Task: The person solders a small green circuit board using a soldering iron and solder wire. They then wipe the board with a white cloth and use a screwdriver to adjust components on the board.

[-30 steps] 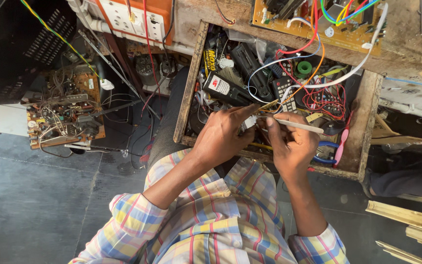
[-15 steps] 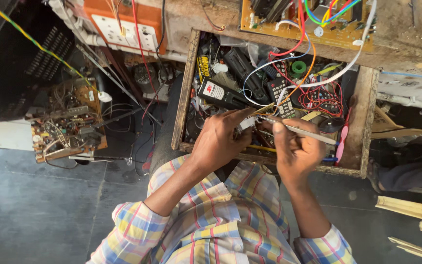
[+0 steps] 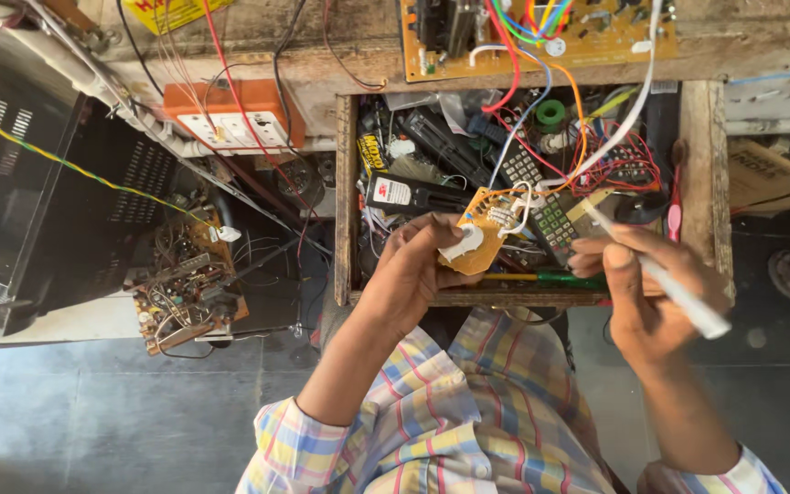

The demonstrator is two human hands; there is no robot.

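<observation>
One small circuit board in left hand — one white tool in right hand.

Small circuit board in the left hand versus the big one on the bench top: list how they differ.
The small circuit board is palm-sized and held by the left hand over the wooden drawer; the big circuit board is far wider and lies flat on the bench. The small one trails few wires, the big one many coloured ones. Both are orange-tan.
</observation>
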